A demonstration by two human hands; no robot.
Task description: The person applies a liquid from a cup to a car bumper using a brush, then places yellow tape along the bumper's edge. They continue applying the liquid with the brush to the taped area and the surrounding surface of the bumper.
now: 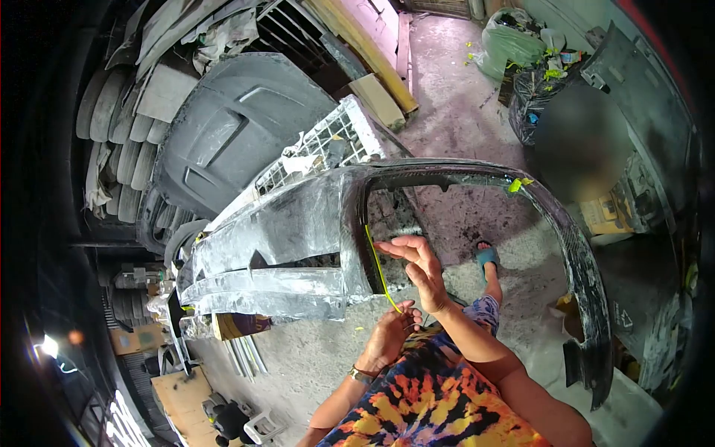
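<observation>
Centrally, item one: a grey, sanded car bumper [283,223], standing on edge on the concrete floor [313,357], its large opening facing the camera. Item two: a thin yellow tape strip [376,264], running down the bumper's inner edge at the left side of that opening. Its upper length lies against the edge and its lower end is off the bumper. Left hand [387,337] (a band at the wrist): below the bumper's opening, thumb and fingers pinched closed on the strip's lower end. Right hand [421,270]: just above the left, in front of the opening, fingers spread and mostly straight, clasping nothing; whether its fingertips touch the strip cannot be told. Progress, as judged: only this one edge of the opening carries tape, and not down to its foot. The rest of the opening's rim looks bare, save a small yellow scrap [515,184] at the bumper's upper right corner. Also noted: a white plastic crate [328,141] behind the bumper's top; a dark bonnet panel [231,127] beyond it to the upper left; stacked tyres [119,127] farther left of the bumper; green bags [514,45] well beyond it; a foot in a blue sandal [486,257] seen through the opening.
</observation>
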